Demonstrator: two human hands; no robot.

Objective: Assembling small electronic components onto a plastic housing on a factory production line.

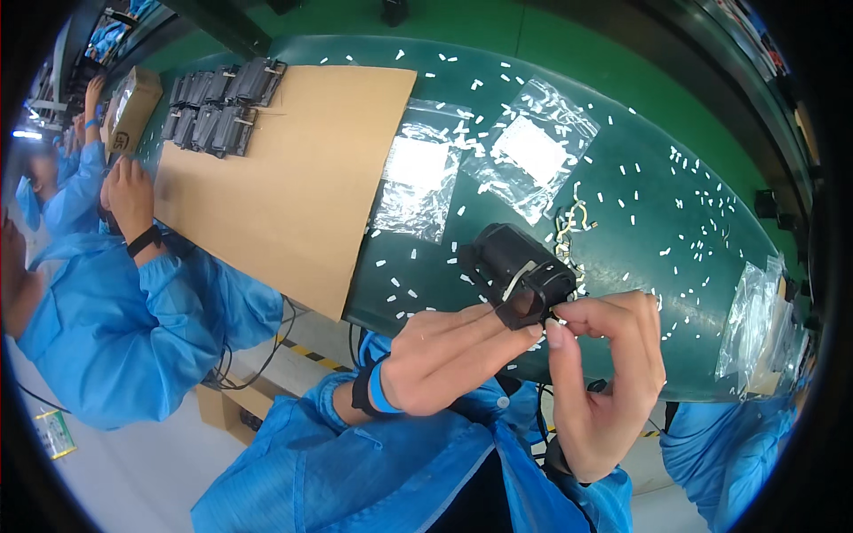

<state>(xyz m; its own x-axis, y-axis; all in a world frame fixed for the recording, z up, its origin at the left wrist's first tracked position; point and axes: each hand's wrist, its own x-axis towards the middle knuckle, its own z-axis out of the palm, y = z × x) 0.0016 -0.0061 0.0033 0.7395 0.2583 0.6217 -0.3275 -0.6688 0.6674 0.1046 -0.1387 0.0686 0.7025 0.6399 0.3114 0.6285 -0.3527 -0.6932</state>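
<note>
A black plastic housing (517, 266) with an open, framed end is held just over the green table, tilted toward me. My left hand (453, 355) grips its near end, fingers stretched along its underside and side. At the housing's near right corner, my right hand (613, 355) pinches thumb and forefinger together. What sits between those fingertips is too small to make out. A pale strip shows across the housing's opening. Just beyond it lies a bundle of thin yellowish and dark wires (571, 226), partly hidden by the housing.
Small white pieces (697, 200) lie scattered over the green table (613, 240). Clear bags with white contents (530, 151) lie beyond the housing. To the left, a cardboard sheet (293, 178) bears several black housings (213, 107). A co-worker in blue (151, 329) sits at left; more bags (751, 324) are at right.
</note>
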